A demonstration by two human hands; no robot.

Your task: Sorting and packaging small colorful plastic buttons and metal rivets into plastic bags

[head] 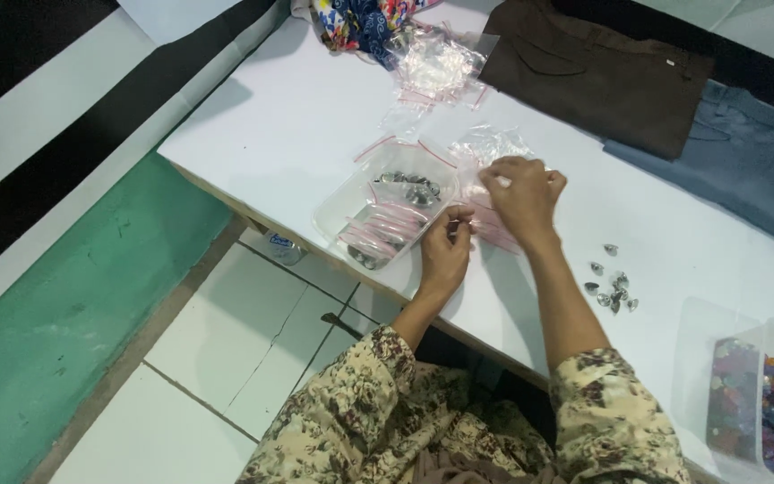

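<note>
While pinching a small clear zip bag (475, 215) over the white table (297, 116), left hand (445, 251) and right hand (523, 195) both closed on it, just beside the clear plastic tray (338, 215)

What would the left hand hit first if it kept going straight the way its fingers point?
Probably the small zip bag pinched at the left hand's fingertips. Beyond it lies the clear plastic tray of filled bags with silver pieces, close beside the hand; depth is hard to judge.
</note>
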